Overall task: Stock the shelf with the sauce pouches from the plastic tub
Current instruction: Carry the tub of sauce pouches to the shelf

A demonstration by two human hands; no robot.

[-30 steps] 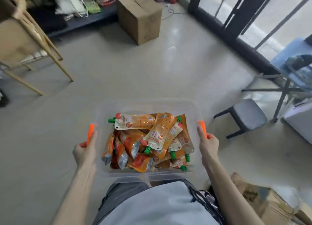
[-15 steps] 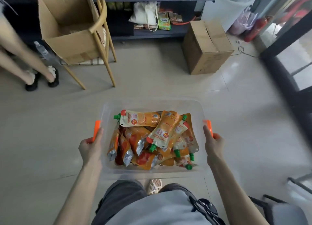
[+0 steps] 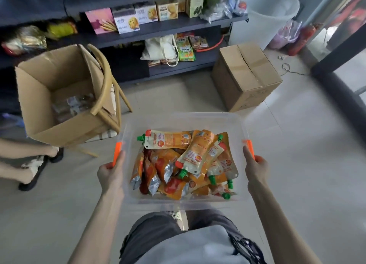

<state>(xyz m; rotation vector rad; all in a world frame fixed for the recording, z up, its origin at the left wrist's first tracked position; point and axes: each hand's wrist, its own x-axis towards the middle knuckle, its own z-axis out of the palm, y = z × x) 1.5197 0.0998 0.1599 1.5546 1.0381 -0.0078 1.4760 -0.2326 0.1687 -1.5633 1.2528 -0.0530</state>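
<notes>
I carry a clear plastic tub [image 3: 184,119] in front of my waist, above the floor. My left hand [image 3: 111,173] grips its left orange handle [image 3: 117,152], and my right hand [image 3: 255,169] grips the right orange handle [image 3: 250,148]. Inside lies a loose heap of several orange sauce pouches [image 3: 186,164] with green and red caps. The dark shelf [image 3: 168,28] stands ahead at the top of the view, holding biscuit boxes and snack packs on its boards.
An open cardboard box [image 3: 59,97] sits on a wooden chair [image 3: 107,89] at the left. A taped cardboard box [image 3: 245,75] rests on the floor at the right, near a white bin [image 3: 265,14]. Another person's feet [image 3: 35,164] stand at the far left.
The view has swung left and forward toward the shelf, which now fills the top. Both hands keep the same hold on the tub's handles.
</notes>
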